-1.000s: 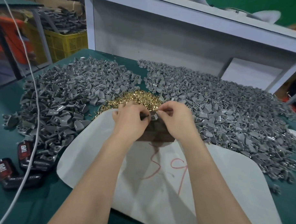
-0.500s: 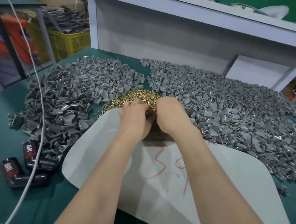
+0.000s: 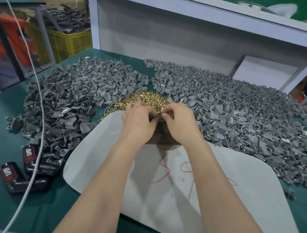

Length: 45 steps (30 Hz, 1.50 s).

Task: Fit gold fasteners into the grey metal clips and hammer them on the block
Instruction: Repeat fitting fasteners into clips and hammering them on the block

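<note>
My left hand (image 3: 137,122) and my right hand (image 3: 181,123) meet fingertip to fingertip over a dark brown block (image 3: 163,136), which they mostly hide. Between the fingertips both hands pinch one small grey metal clip (image 3: 160,117); whether a fastener sits in it is hidden. Just beyond the hands lies a heap of gold fasteners (image 3: 146,98). Grey clips are piled to the left (image 3: 71,99) and to the right (image 3: 245,116). No hammer is in view.
A white sheet (image 3: 207,196) with red marks covers the green table (image 3: 9,198) under my forearms. Two black battery packs (image 3: 31,158) and a white cable (image 3: 41,129) lie at the left. A white shelf unit (image 3: 169,35) stands behind, a yellow crate (image 3: 70,43) beyond the table.
The hands stay together over the block, fingers shifting slightly on the clip. The view moved a little; the piles are unchanged.
</note>
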Available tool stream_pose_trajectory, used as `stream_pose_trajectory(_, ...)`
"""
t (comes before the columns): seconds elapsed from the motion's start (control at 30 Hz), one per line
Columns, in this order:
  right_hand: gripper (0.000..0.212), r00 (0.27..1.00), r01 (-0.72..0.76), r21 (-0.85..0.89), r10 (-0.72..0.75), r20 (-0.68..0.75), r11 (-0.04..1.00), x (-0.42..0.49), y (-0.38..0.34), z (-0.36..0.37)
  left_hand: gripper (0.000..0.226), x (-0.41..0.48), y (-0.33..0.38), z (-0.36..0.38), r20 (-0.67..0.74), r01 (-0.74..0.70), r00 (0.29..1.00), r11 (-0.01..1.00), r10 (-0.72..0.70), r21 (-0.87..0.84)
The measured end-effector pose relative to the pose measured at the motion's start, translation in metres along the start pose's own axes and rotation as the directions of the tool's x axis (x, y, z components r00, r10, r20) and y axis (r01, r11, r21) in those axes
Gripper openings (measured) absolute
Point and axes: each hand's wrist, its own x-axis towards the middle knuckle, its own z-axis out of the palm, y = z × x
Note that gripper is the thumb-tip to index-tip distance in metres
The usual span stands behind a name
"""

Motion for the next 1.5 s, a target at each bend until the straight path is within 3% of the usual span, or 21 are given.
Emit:
stream_pose_trajectory(0.17,0.013,0.99,0.109,-0.354,-0.071,0.119,0.929,0.011,-0.011,-0.003,0.012,0.0,0.0,0.002,-0.019,-0.029,0.999,0.999,0.029,0.032)
stream_pose_trajectory(0.33,0.016,0.986,0.163,-0.407,-0.134,0.099,0.899,0.009,-0.016,0.0,0.015,0.001,-0.001,0.002,-0.013,-0.041,0.999,0.999,0.042,0.029)
stream_pose_trajectory(0.63,0.015,0.996,0.016,-0.166,-0.001,0.091,0.986,0.004,-0.011,-0.003,0.011,0.0,0.0,0.002,-0.026,-0.049,0.998,0.999,0.049,-0.013)
stream_pose_trajectory(0.9,0.016,0.986,0.063,-0.348,-0.005,0.166,0.935,0.015,-0.017,-0.004,0.015,0.0,0.0,0.002,-0.028,-0.077,0.997,0.996,0.078,0.045)
stream_pose_trajectory(1.03,0.013,0.988,0.067,-0.339,-0.014,0.156,0.938,0.017,-0.02,-0.003,0.015,0.001,0.0,0.002,-0.029,-0.082,0.996,0.995,0.084,0.056)
stream_pose_trajectory(1.1,0.015,0.989,0.058,-0.272,-0.018,0.147,0.961,0.015,-0.015,-0.004,0.013,0.0,-0.002,0.001,-0.028,-0.074,0.997,0.996,0.075,0.051)
stream_pose_trajectory(1.27,0.017,0.998,-0.052,0.191,0.048,0.029,0.98,0.001,0.005,-0.008,0.008,0.0,-0.001,0.0,-0.027,-0.054,0.998,0.999,0.054,0.007)
stream_pose_trajectory(1.5,0.008,1.0,-0.014,0.115,0.014,-0.002,0.993,0.001,0.004,0.004,0.011,0.0,-0.001,-0.001,-0.026,-0.047,0.999,0.999,0.047,0.004)
